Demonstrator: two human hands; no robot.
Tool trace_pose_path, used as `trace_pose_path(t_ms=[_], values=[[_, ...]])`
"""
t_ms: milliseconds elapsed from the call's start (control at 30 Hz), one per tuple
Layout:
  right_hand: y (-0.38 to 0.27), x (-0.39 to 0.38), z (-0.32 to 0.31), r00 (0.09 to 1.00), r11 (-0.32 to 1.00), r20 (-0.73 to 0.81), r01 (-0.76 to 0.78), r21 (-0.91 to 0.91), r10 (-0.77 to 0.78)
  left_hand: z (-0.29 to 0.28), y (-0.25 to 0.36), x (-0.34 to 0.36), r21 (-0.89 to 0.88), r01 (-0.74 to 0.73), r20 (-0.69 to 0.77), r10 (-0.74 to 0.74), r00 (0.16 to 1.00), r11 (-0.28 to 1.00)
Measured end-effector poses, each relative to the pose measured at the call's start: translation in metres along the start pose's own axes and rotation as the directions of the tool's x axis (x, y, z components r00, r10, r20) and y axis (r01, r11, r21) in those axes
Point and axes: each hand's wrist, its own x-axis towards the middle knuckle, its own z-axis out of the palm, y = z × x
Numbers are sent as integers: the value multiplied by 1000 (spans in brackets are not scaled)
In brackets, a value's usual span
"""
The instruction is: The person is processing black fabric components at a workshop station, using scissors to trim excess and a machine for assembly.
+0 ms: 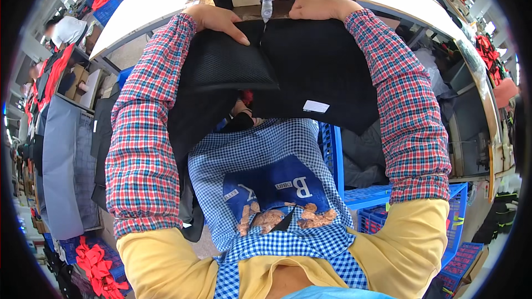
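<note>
Nearest, the person wears a blue-and-white checked apron (260, 141) over a yellow top, with plaid sleeve covers (141, 127) on both forearms. Just beyond the lap hangs the black fabric (327, 66), the piece being worked; it spreads between the forearms and reaches up to the sewing machine (267, 8). A mesh panel (227, 66) makes up its left part, and a white label (316, 106) sits near its lower edge.

The step in hand appears to be feeding this fabric under the needle area, where mesh and plain cloth meet. The next move probably calls for keeping both layers flat and aligned while guiding them evenly.

Both arms reach forward with elbows out and wrists turned inward. The left hand (219, 22) lies on the mesh panel, thumb extended; the right hand (321, 8) rests at the fabric's far edge with fingers curled. Whether either actually pinches the cloth cannot be told.

Farther off, the white counter (160, 5) extends to both sides, and a blue bin (113, 8) with red cloth stands beyond its left part.
</note>
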Motion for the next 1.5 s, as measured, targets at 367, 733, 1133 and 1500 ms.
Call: trace_pose_path(t_ms=[367, 733, 1133, 1500], values=[[-5, -6, -8, 999, 999, -39, -23, -30, 22, -11, -2, 0, -174, -5, 144, 30, 989, 985], [1, 1, -9, 1000, 999, -22, 10, -42, -11, -14, -4, 3, -169, -24, 110, 43, 993, 985], [6, -1, -12, 999, 991, -1, 47, -124, -47, -10, -4, 2, -185, -60, 105, 80, 991, 981], [140, -170, -81, 898, 807, -239, -437, -397, 369, -3, -28, -50, -277, -141, -19, 142, 990, 951]])
